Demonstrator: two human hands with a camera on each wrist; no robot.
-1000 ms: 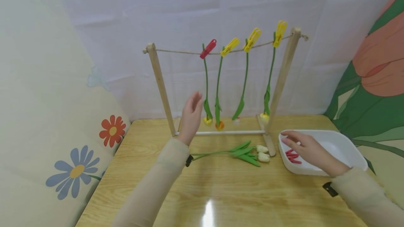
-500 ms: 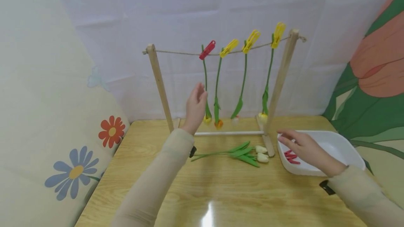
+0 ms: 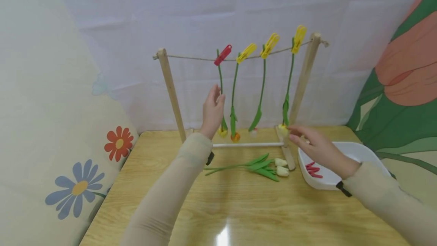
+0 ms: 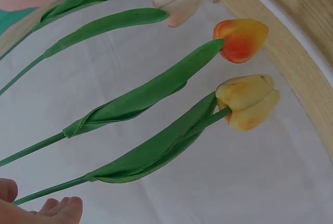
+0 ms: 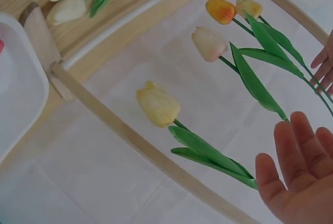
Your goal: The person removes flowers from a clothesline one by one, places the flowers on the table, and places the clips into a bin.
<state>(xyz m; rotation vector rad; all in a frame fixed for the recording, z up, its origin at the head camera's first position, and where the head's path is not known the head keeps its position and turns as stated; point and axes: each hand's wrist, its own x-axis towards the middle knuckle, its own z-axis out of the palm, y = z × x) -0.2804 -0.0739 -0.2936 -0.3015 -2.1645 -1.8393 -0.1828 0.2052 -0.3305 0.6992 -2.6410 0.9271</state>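
My left hand (image 3: 212,113) is raised in front of the leftmost hanging tulip (image 4: 248,101), yellow, its stem passing between thumb and loosely bent fingers. A red clothespin (image 3: 223,55) clips that stem to the twine (image 3: 191,57). Three yellow clothespins hold the other upside-down flowers: an orange tulip (image 4: 240,40), a pinkish-white tulip (image 5: 209,44) and a pale yellow tulip (image 5: 157,104) at the right. Close to this pale yellow one, my right hand (image 3: 317,151) hovers with spread fingers (image 5: 299,151), holding nothing.
The twine runs between two wooden posts (image 3: 172,94) joined low by a white bar (image 3: 247,145). Two white tulips (image 3: 282,171) lie on the table (image 3: 259,208) before the rack. At right, a white basin (image 3: 305,179) contains several red clothespins (image 3: 314,171).
My left hand has risen slightly and moved right to the leftmost tulip's stem. The right hand has shifted left and up, from over the basin towards the right post.
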